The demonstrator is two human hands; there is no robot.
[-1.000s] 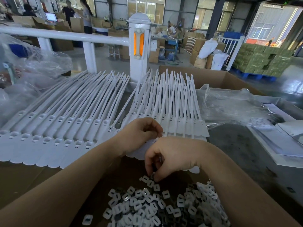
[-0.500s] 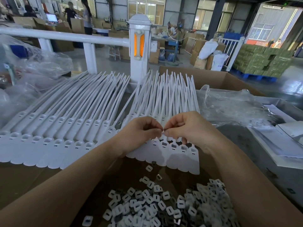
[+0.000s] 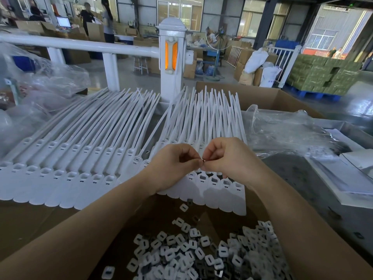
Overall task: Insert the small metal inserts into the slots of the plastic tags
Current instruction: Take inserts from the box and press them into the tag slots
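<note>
A small metal insert (image 3: 203,159) sits pinched between your left hand (image 3: 173,165) and right hand (image 3: 228,158) fingers, clamped together just above the fanned row of white plastic tags (image 3: 214,190).

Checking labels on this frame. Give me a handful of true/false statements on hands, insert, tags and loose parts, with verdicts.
1. Both hands meet over the right-hand batch of tags. True.
2. The left hand lies flat on the table. False: its fingertips pinch toward the right hand.
3. A small metal insert sits between the fingertips. True.
4. The loose small parts lie in a clear bag. False: they lie in a cardboard box.
5. The tag tails point toward the person. False: they point away.
</note>
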